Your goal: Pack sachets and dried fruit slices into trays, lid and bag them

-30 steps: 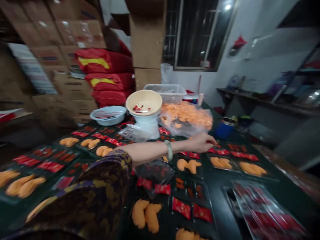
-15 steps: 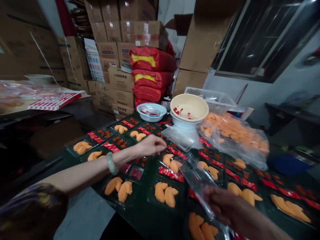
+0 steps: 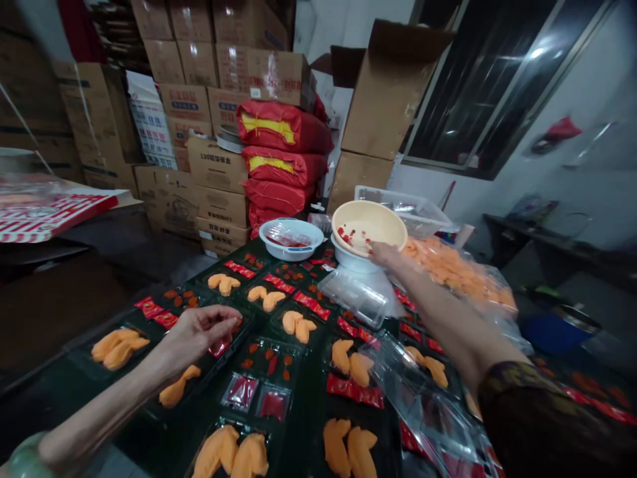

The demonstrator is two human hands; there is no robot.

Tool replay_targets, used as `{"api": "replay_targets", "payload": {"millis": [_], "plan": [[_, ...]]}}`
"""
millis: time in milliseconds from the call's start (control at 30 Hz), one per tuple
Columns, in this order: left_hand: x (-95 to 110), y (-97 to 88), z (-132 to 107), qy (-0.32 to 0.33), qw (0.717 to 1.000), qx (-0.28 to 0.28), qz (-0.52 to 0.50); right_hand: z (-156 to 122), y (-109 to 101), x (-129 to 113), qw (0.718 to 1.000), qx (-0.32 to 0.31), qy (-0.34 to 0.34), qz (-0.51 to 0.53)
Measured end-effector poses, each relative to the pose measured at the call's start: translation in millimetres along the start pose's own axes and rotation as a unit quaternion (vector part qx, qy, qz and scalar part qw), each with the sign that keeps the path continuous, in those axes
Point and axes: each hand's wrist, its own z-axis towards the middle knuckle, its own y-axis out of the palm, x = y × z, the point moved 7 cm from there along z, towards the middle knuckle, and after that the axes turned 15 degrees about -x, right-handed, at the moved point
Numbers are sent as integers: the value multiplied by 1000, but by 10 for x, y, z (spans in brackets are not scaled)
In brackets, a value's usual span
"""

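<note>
My left hand (image 3: 202,332) is over a tray at the left, fingertips pinched together above a dark red packet (image 3: 219,345). Whatever they may hold is too small to make out. My right hand (image 3: 389,255) reaches over the near rim of a cream basin (image 3: 371,216) that has a few small red pieces in it. Its fingertips are blurred and partly hidden. Clear plastic trays hold orange wing-shaped pieces (image 3: 298,326), red packets (image 3: 312,305) and small reddish-brown bits (image 3: 271,362). A clear plastic lid (image 3: 423,398) lies across trays at the lower right.
A light blue bowl (image 3: 291,239) stands beside the cream basin. Another clear container (image 3: 354,295) lies in front of the basins. A bag of orange pieces (image 3: 452,265) is on the right. Behind are red sacks (image 3: 286,166) and stacked cardboard boxes (image 3: 219,166).
My left hand has moved left and nearer, from the middle trays to a left one. My right hand has let go of the clear lid and gone up to the cream basin. The view has shifted.
</note>
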Motion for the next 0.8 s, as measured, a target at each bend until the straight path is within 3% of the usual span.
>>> {"api": "replay_targets", "payload": {"millis": [67,133,233,300,333,433,467,500,567,600,667,733,800], "plan": [[80,84,44,8,1000,-4,-30,-18,78,34,998,5,-7,-69],[229,280,154,21,994,-25,-102,-134,44,11,992,27,-25,-121],[470,842,454,2,957,-100,-273,-549,-7,-102,980,55,-75,-174],[567,1345,667,-65,919,-161,-354,-1006,43,-208,962,85,-152,-210],[627,1583,758,-77,904,-184,-378,-1303,81,-276,939,119,-221,-234],[785,2090,917,-38,881,-178,-438,-2257,163,-250,862,206,-412,-212],[830,2209,914,-16,878,-172,-446,-2496,120,-131,864,222,-422,-162],[877,2315,884,7,878,-174,-446,-2671,41,38,882,230,-401,-87],[989,2530,767,49,878,-211,-426,-2876,-130,508,918,227,-293,139],[1043,2643,693,64,878,-235,-411,-2930,-152,759,914,206,-226,267],[1122,2893,546,77,883,-277,-372,-2990,-48,1094,863,120,-127,475],[1179,3118,426,100,903,-274,-314,-3038,58,1209,813,52,-79,574],[1250,3294,317,147,927,-241,-248,-3092,40,1224,813,56,-63,576]]}}
